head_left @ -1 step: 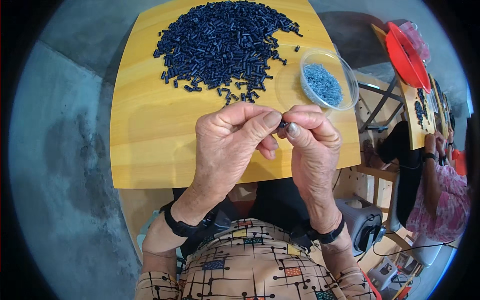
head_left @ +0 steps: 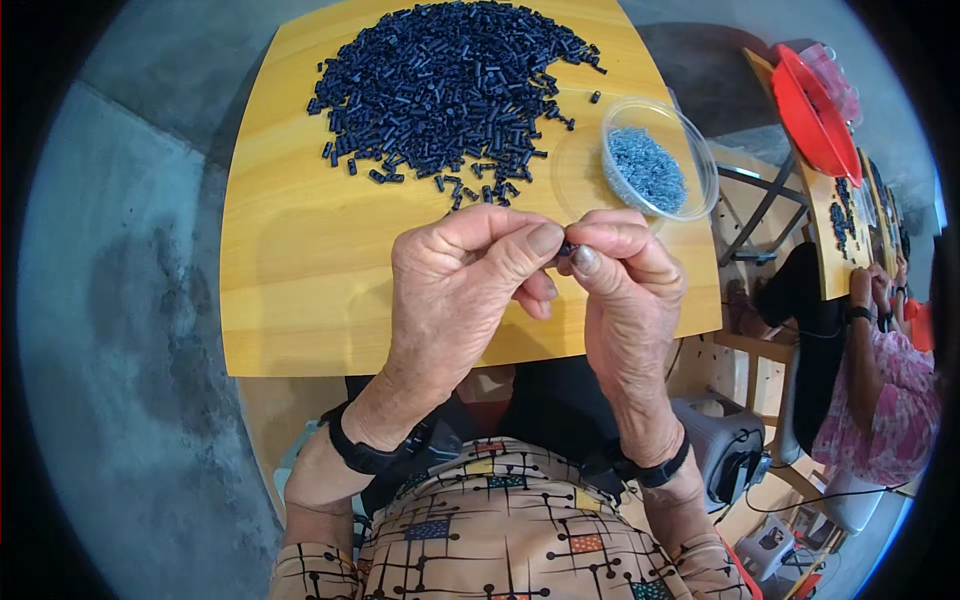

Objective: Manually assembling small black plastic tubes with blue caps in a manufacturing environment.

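Note:
My left hand (head_left: 455,290) and my right hand (head_left: 630,310) meet over the near part of the table, thumb and forefinger of each pinched together. Between the fingertips shows a small black plastic piece (head_left: 567,248), gripped from both sides and mostly covered. Whether a second small part is in the right fingertips cannot be seen. Beyond the hands lies a big heap of short black cylindrical plastic pieces (head_left: 440,90), some strewn along its near edge. A clear round tub (head_left: 704,185) at the right holds many tiny silvery metal parts (head_left: 645,168), too small to tell apart.
The yellow wooden table (head_left: 290,300) ends just in front of my body. At the right, another person (head_left: 875,400) sits by a second table (head_left: 832,275) with black pieces and a red basin (head_left: 815,115). A grey plastic stool (head_left: 712,440) stands below right; a concrete wall (head_left: 120,250) is left.

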The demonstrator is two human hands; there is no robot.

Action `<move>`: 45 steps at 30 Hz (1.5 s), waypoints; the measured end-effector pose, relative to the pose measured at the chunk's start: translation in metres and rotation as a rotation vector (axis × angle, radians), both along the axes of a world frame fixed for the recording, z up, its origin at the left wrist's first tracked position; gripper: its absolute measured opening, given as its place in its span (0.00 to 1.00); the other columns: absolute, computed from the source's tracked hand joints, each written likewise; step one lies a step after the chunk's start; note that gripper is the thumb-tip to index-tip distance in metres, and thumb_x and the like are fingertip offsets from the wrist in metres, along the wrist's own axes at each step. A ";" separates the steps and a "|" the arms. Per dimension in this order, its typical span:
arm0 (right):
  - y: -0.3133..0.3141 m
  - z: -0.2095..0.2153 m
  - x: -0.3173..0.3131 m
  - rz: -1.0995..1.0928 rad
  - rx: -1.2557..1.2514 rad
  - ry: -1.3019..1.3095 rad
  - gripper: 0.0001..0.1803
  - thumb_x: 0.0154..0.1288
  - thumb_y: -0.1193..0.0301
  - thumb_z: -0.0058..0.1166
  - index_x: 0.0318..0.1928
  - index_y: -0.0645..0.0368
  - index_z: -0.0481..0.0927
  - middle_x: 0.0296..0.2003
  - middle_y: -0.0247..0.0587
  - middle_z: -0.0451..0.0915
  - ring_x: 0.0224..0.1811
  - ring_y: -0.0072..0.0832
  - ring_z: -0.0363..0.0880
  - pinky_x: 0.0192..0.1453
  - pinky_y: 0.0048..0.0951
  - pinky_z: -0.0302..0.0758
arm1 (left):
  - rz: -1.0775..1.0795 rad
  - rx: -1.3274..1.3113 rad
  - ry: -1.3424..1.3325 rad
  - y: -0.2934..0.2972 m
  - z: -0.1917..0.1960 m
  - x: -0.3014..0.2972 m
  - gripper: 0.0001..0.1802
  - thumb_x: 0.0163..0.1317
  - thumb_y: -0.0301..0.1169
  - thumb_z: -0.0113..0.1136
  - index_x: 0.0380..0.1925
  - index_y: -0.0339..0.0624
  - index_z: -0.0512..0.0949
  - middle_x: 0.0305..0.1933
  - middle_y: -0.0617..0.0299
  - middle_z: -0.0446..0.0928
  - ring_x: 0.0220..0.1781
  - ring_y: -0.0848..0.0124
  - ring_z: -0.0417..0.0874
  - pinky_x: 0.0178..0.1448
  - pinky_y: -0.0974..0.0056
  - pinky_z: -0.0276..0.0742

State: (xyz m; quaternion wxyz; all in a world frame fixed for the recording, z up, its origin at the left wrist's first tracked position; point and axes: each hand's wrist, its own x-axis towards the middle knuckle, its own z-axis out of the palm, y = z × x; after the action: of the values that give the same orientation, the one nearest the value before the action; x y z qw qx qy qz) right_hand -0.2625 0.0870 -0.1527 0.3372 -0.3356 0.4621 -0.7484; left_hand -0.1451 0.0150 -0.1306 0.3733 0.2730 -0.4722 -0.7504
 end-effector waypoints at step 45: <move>0.014 0.009 0.026 0.433 0.062 -0.455 0.15 0.65 0.71 0.53 0.50 0.65 0.72 0.29 0.30 0.73 0.29 0.18 0.72 0.33 0.18 0.71 | 0.128 -0.513 -0.168 0.023 0.000 0.020 0.04 0.58 0.23 0.61 0.28 0.32 0.78 0.26 0.59 0.78 0.18 0.78 0.75 0.21 0.74 0.70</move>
State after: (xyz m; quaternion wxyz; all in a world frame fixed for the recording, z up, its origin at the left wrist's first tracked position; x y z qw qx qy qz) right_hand -0.2369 0.1009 -0.1440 0.5936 -0.2398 0.3154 -0.7005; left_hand -0.1255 0.0379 -0.1308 0.4366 0.2599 -0.6580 -0.5558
